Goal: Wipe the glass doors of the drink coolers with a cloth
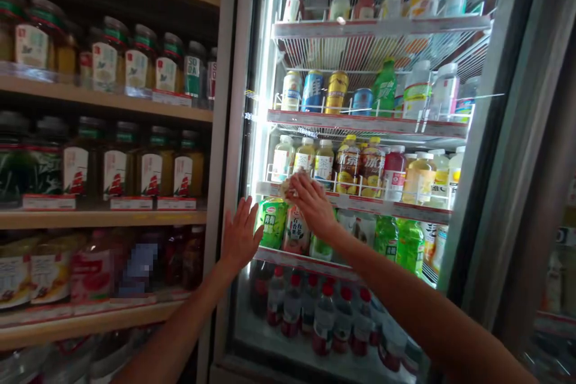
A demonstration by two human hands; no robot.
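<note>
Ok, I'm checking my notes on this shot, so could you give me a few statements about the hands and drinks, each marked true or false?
1. The right hand holds a cloth. True.
2. The left hand grips a bottle. False: it is open, with no bottle in it, over the fridge frame.
3. The gold can stands between two blue cans. True.
4. The red-capped bottles stand above the gold can. False: they stand below it.

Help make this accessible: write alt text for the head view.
A person's right hand holds a crumpled cloth against the glass door of a lit drinks fridge; the left hand is at its frame. Bottles line shelves alongside.
</note>
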